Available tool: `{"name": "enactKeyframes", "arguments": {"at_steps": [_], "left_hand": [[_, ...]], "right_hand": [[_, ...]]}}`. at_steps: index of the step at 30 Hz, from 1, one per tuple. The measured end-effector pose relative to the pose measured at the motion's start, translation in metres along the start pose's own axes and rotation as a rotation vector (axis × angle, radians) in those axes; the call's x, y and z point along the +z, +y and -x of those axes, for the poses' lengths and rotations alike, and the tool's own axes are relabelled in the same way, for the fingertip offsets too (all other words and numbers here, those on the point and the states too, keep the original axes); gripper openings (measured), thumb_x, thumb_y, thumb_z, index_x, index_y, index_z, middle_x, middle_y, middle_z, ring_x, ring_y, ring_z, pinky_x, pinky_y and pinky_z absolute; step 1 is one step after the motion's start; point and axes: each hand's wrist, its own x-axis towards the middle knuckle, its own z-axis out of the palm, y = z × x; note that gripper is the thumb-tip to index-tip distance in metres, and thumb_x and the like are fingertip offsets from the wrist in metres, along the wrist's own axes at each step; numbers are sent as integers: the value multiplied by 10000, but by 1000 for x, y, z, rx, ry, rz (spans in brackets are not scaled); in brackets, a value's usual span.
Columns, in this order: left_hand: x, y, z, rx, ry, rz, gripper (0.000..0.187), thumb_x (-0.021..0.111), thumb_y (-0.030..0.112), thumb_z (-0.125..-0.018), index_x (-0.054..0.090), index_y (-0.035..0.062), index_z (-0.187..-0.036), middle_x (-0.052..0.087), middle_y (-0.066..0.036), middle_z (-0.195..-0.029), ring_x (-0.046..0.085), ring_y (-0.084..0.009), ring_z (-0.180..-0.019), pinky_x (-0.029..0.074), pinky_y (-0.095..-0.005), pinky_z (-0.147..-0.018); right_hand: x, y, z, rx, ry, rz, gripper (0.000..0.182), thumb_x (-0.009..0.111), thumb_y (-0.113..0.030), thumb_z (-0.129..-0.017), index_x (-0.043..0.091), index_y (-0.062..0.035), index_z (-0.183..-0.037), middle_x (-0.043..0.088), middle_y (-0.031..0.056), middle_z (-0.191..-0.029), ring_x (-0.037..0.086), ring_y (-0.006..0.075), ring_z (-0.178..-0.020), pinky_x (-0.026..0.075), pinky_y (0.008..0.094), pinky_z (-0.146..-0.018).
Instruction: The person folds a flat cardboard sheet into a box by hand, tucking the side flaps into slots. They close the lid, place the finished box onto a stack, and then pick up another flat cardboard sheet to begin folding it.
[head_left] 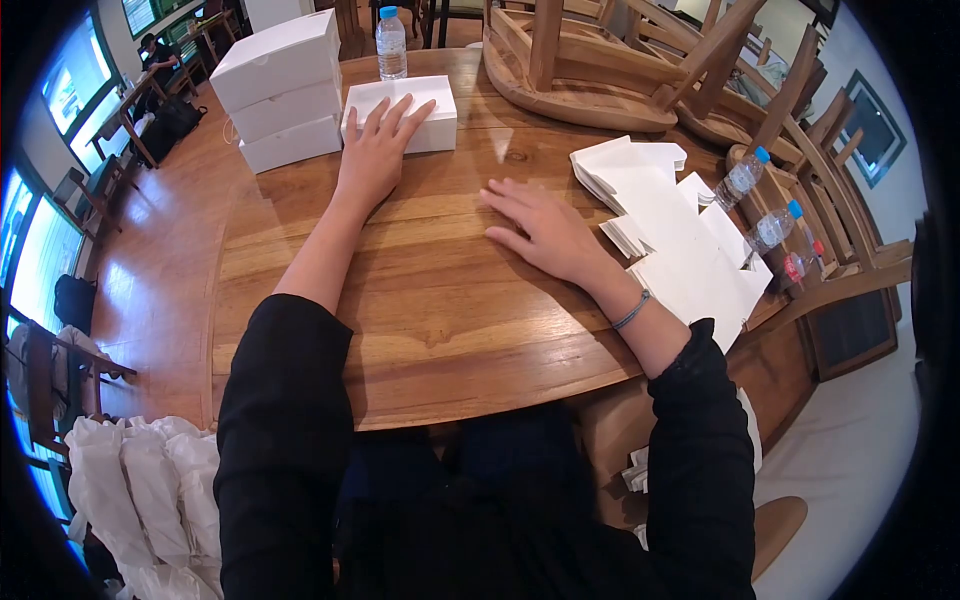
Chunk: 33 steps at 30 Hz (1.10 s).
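Observation:
My left hand (pixel 376 160) lies with its fingers spread on the lid of a closed white box (pixel 434 100) near the far edge of the wooden table (pixel 430 300). To its left rises a stack of white boxes (pixel 285 90). My right hand (pixel 540 228) is over the tabletop, palm down, fingers apart and slightly blurred, holding nothing. Flat white cardboard pieces (pixel 690 250) lie in a pile to the right of that hand. Behind the single box stands a water bottle (pixel 391 45) with a blue cap.
Upturned wooden stools (pixel 590 100) rest at the back right. Bottles (pixel 742 178) stand along the right side beyond the cardboard. White plastic bags (pixel 150 490) are at the lower left, off the table. A person (pixel 157 58) sits far off at the upper left.

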Motion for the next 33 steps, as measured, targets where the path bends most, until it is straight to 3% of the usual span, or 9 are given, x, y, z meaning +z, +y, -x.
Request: {"name": "enactKeyframes", "arguments": {"at_steps": [3,6,9,12,14,18,22,28,33], "left_hand": [[-5,-1,0,-18,27,96,663,608,97,-974,392,306,-1566,461,0,-1599,442,-237,-1477,302,-589,-1224],[-12,-3,-5,-54,83,211,506,626,130,-977,481,217,-1453,471,-3,-1587,450,-233,-1469,323,-569,-1221],[-26,0,-3,-36,136,185,397,634,144,-976,536,178,-1359,495,-8,-1561,464,-233,-1458,340,-562,-1215],[-46,10,-1,-1,182,240,371,632,132,-974,570,178,-1336,522,-19,-1533,490,-235,-1436,339,-553,-1217],[-58,22,-3,30,220,326,337,620,118,-978,606,166,-1311,542,-38,-1517,513,-251,-1413,314,-534,-1234],[-92,66,1,144,118,613,269,624,105,-942,654,133,-1208,650,-54,-1380,656,-260,-1197,491,-445,-1057],[-132,119,23,318,150,758,221,629,81,-918,661,120,-1133,688,-41,-1280,695,-283,-1056,537,-432,-919],[-160,125,57,274,27,986,168,634,85,-924,661,117,-1087,694,-53,-1145,693,-306,-993,560,-417,-804],[-140,100,76,-62,-111,1135,128,620,93,-975,695,92,-1078,716,-99,-994,705,-307,-888,564,-395,-786]], "right_hand": [[-16,2,-5,6,322,195,418,696,-305,-975,688,-79,-1326,671,91,-1377,547,326,-1354,412,503,-1126],[-45,6,-3,200,490,316,403,730,-275,-935,703,-96,-1295,685,49,-1327,611,311,-1251,480,464,-1029],[-72,29,9,511,457,306,474,763,-361,-913,711,-92,-1299,728,93,-1257,679,318,-1149,532,424,-965],[-84,77,30,756,198,62,533,807,-470,-857,769,-69,-1206,778,138,-1117,736,321,-1017,566,396,-902],[-85,87,35,815,46,-122,573,823,-554,-818,814,-46,-1085,795,170,-1004,759,304,-899,576,383,-884],[-86,95,37,821,29,-293,475,836,-490,-853,825,-41,-1010,763,111,-856,721,202,-795,590,346,-783],[-98,97,37,866,-80,-432,485,779,-477,-939,776,-53,-1175,752,96,-1133,699,217,-1090,603,407,-867],[-107,104,49,907,-78,-606,546,790,-479,-932,703,-81,-1296,704,74,-1247,657,206,-1187,591,372,-937],[-90,127,55,889,135,-629,329,798,-351,-938,723,-49,-1045,721,48,-1047,712,182,-994,580,297,-786]]}}
